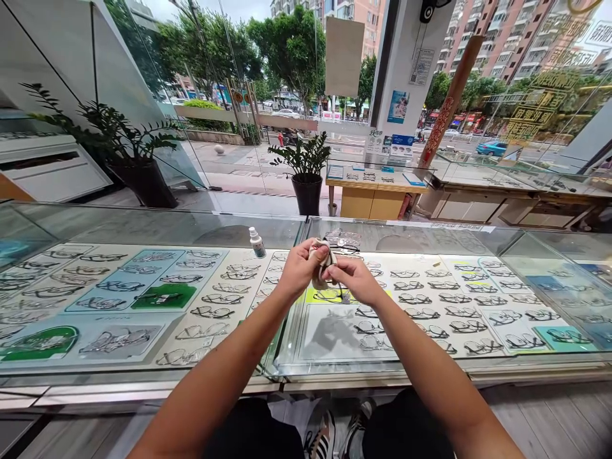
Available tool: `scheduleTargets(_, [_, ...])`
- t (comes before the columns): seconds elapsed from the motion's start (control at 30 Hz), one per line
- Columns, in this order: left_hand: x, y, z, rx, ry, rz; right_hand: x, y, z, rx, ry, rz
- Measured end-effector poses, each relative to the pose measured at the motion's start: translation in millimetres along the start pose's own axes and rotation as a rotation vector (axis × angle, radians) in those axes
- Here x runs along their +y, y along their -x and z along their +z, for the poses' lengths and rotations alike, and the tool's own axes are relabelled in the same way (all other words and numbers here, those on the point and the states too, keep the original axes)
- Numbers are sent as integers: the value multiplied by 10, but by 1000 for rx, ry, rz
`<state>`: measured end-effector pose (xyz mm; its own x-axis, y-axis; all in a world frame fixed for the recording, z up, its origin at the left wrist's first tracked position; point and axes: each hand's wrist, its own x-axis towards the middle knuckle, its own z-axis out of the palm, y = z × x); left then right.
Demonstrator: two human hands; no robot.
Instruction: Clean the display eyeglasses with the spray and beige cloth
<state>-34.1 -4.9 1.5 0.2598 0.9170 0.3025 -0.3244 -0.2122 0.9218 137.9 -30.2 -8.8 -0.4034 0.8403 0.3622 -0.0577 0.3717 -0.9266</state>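
My left hand [302, 264] is closed, its thumb pressing a pale cloth [317, 278] that is bunched up above the glass counter. Dark thin arms of a pair of eyeglasses [345, 248] stick out beside the cloth; their lenses are hidden by the cloth and fingers. My right hand [354, 275] pinches at the near side of the eyeglasses, close against the left hand. A small white spray bottle [257, 243] stands upright on the counter, left of my hands.
Below my hands, the glass display case [306, 357] holds many rows of eyeglasses under its top. A potted plant [307, 188] stands behind the counter, and another potted plant [143, 178] is at the left. A wooden cabinet [368, 203] sits by the window.
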Motion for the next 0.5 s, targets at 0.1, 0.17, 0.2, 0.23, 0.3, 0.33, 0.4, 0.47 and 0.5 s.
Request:
scheduleTargets(0.1, [-1,-20,-17,39,24,-21,-8,4,7,-3,20,-3])
scheduleTargets(0.17, [47,-31,-44,-20,65,-73,-4,0,-41,34,-2,8])
scheduleTargets(0.2, [75,-33,-53,-60,80,-98,2,-3,-71,53,-11,13])
scheduleTargets(0.23, [100,-31,-57,-98,89,-119,10,-6,-98,69,-17,18])
scheduleTargets(0.3, [125,-18,-46,-149,99,-142,26,-8,-121,78,-27,27])
scheduleTargets(0.33, [123,-10,-33,-153,103,-136,34,-7,-114,68,-34,31])
scheduleTargets(0.4, [93,5,-2,-118,106,-104,43,-5,-69,30,-47,33])
scheduleTargets(0.47, [50,8,19,-69,100,-84,47,-4,-14,7,-55,30])
scheduleTargets(0.5, [30,4,24,-51,101,-88,49,-5,5,11,-56,31])
